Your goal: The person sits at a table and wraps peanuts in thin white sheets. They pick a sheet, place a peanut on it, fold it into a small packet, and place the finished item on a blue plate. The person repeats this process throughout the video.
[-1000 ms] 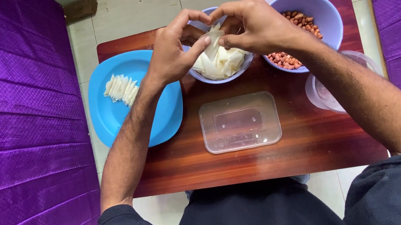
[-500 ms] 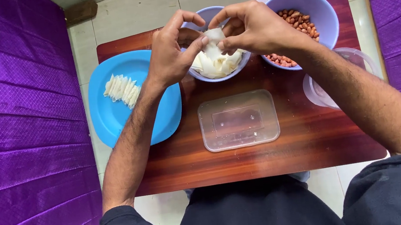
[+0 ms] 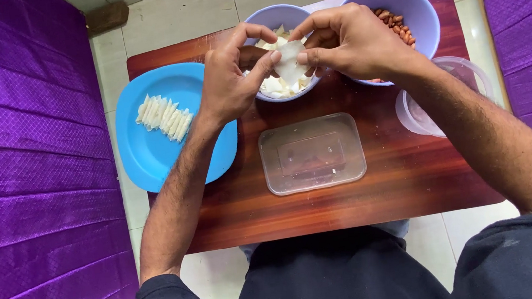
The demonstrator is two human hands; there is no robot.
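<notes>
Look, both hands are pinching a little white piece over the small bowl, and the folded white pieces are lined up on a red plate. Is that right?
Not quite: the plate is blue, not red, as the head view shows. The rest holds: the left hand and the right hand pinch a white piece over the small bowl, and the folded white pieces lie in a row on that plate.

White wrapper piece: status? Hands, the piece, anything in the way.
Left hand and right hand both pinch the white wrapper piece. Piece held above small bowl of similar pieces. Nothing between hands; clear rectangular container sits nearer the body.
</notes>
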